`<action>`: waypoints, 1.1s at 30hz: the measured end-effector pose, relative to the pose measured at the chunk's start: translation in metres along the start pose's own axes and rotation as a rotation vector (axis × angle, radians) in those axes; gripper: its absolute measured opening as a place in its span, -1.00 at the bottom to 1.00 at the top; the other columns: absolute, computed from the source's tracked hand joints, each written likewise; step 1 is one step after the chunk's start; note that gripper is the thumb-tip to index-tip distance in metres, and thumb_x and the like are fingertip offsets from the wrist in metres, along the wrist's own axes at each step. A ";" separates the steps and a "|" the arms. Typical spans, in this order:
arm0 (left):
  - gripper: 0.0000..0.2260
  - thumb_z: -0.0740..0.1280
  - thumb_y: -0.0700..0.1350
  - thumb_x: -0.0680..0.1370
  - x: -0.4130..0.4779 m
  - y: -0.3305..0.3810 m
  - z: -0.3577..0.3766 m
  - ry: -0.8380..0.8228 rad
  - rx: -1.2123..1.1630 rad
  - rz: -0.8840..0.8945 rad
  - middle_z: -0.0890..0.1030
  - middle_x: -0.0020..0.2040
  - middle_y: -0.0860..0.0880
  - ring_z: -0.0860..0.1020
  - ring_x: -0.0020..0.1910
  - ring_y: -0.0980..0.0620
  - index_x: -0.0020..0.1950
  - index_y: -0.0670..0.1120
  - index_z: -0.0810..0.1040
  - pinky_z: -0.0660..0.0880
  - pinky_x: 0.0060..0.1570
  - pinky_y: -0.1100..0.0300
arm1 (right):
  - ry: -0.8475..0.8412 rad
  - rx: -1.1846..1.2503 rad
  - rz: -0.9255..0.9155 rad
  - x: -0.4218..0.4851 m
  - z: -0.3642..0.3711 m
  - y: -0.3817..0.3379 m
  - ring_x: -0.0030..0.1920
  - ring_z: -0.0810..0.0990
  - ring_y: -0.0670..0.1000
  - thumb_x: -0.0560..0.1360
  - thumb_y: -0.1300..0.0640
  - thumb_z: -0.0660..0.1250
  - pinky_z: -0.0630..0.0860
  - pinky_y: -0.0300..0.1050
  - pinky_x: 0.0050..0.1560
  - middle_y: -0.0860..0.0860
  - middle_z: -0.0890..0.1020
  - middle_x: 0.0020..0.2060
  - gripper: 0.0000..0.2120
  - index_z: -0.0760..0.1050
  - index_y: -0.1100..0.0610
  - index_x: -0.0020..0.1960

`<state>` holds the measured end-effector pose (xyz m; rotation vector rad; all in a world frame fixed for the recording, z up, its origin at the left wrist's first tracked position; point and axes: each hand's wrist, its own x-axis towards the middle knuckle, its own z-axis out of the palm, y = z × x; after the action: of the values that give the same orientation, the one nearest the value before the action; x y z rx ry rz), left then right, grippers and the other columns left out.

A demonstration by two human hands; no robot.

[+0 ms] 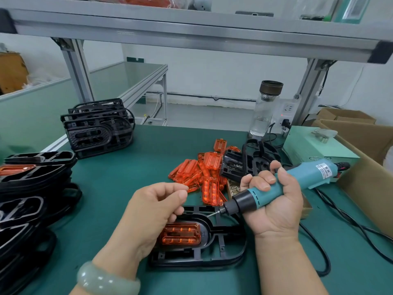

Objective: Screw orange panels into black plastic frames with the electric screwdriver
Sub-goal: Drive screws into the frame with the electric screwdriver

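A black plastic frame (223,252) lies flat on the green mat in front of me, with an orange panel (180,234) seated in its oval recess. My right hand (274,201) grips a teal electric screwdriver (282,189), held nearly level, its bit (213,213) pointing left above the frame's top edge. My left hand (155,211) hovers over the frame's left part, thumb and forefinger pinched together; whether they hold a screw I cannot tell. A pile of loose orange panels (204,173) lies behind the frame.
Stacks of black frames stand at the far left (97,126) and along the left edge (32,188). More frames (248,160) and a small box of screws (232,189) sit behind the pile. A glass bottle (264,109), cardboard boxes (365,150) and cables (340,211) lie right.
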<state>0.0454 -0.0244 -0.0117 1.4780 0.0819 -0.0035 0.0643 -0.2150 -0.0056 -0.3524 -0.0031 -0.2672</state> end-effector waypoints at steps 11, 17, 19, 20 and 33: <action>-0.85 0.44 -0.19 0.21 -0.015 -0.002 0.007 -0.019 -0.363 -0.193 0.61 -0.36 -0.10 0.58 -0.45 0.10 -0.25 -0.17 0.66 0.48 -0.53 0.37 | 0.110 0.039 -0.075 -0.008 0.009 0.010 -0.53 0.40 -0.13 0.37 0.15 0.31 0.47 -0.17 -0.10 -0.11 0.42 -0.45 -0.91 0.47 0.04 -0.12; -0.87 0.40 -0.09 0.29 -0.018 0.007 0.006 -0.072 -0.393 -0.274 0.57 -0.43 -0.04 0.52 -0.51 0.16 -0.43 -0.10 0.64 0.41 -0.61 0.41 | 0.131 0.039 -0.099 -0.012 0.013 0.013 -0.52 0.40 -0.14 0.46 0.15 0.28 0.48 -0.17 -0.07 -0.12 0.42 -0.44 -0.96 0.46 0.03 -0.11; -0.88 0.38 -0.11 0.29 -0.018 0.011 0.005 -0.099 -0.457 -0.307 0.58 -0.42 -0.05 0.53 -0.52 0.16 -0.42 -0.10 0.66 0.41 -0.61 0.42 | 0.148 0.046 -0.101 -0.013 0.014 0.014 -0.52 0.39 -0.14 0.52 0.14 0.25 0.49 -0.16 -0.07 -0.12 0.42 -0.44 -0.95 0.46 0.03 -0.10; -0.88 0.37 -0.13 0.29 -0.018 0.012 0.005 -0.105 -0.495 -0.321 0.59 -0.41 -0.05 0.54 -0.51 0.16 -0.41 -0.10 0.67 0.42 -0.61 0.42 | 0.157 0.050 -0.102 -0.013 0.015 0.015 -0.52 0.39 -0.14 0.53 0.14 0.24 0.49 -0.16 -0.07 -0.12 0.42 -0.44 -0.94 0.46 0.03 -0.10; -0.88 0.35 -0.18 0.31 -0.021 0.012 0.009 -0.166 -0.546 -0.396 0.60 -0.37 -0.12 0.56 -0.50 0.09 -0.36 -0.16 0.68 0.47 -0.58 0.39 | 0.176 0.087 -0.110 -0.017 0.019 0.013 -0.52 0.39 -0.15 0.54 0.11 0.26 0.53 -0.17 -0.07 -0.12 0.41 -0.43 -0.92 0.46 0.04 -0.13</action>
<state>0.0252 -0.0332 0.0027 0.8937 0.2213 -0.3958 0.0526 -0.1924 0.0067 -0.2412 0.1387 -0.4047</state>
